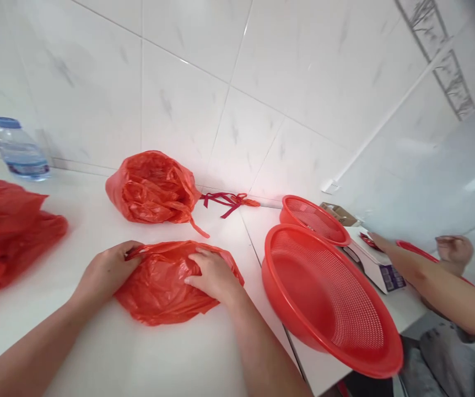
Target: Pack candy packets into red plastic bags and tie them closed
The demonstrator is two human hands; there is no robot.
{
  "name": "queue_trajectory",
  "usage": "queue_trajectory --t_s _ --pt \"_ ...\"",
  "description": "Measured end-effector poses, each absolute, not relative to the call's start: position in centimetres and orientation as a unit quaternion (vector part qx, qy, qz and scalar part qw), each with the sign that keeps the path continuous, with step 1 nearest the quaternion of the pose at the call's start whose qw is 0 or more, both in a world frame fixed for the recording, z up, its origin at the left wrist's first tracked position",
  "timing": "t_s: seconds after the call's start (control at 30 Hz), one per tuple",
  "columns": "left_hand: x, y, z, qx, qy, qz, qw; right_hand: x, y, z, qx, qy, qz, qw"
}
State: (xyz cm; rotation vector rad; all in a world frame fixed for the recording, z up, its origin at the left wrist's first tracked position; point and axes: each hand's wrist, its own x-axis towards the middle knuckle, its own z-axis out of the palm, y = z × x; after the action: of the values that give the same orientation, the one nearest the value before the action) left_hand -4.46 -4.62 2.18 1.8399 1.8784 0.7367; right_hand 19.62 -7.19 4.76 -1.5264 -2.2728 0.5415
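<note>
In front of me a red plastic bag (158,292) lies on the white table with its mouth spread open. My left hand (111,270) is closed on the bag's left rim. Fingers apart, my right hand (213,275) reaches into the mouth from the right side and rests against the plastic; it grips nothing that I can see. Just behind stands a second red plastic bag (155,184), bulging, its top loosely folded inward. What either bag contains is hidden.
More red plastic bags (6,231) lie at left, near a water bottle (22,151). Ribbon strips (223,198) lie by the wall. At right are a large red colander (328,298), a smaller one (314,218), a scale (380,264) and a co-worker's arm (431,275).
</note>
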Motion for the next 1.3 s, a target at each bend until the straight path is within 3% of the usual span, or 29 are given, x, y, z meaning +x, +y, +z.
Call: queue_trajectory --t_s 0.2,0.4,0.67,1.03,1.3 --pt "-4.4 -4.7 2.3 0.640 0.692 0.253 0.217 20.2 -12.7 7.9 -0.488 -0.813 0.122 0.292" --pt "-4.4 -4.6 2.3 0.644 0.692 0.246 0.213 22.9 -16.7 10.4 -0.498 -0.826 0.097 0.246" --pt "-4.6 -4.9 2.0 0.642 0.688 0.259 0.219 25.0 -17.3 7.9 -0.591 -0.779 0.120 0.170" --pt "-4.6 -5.0 2.1 0.650 0.673 0.275 0.222 28.9 -17.9 5.2 -0.688 -0.696 0.110 0.172" --pt "-4.5 -5.5 2.6 0.653 0.671 0.266 0.231 31.6 -14.3 5.7 -0.710 -0.663 -0.052 0.232"
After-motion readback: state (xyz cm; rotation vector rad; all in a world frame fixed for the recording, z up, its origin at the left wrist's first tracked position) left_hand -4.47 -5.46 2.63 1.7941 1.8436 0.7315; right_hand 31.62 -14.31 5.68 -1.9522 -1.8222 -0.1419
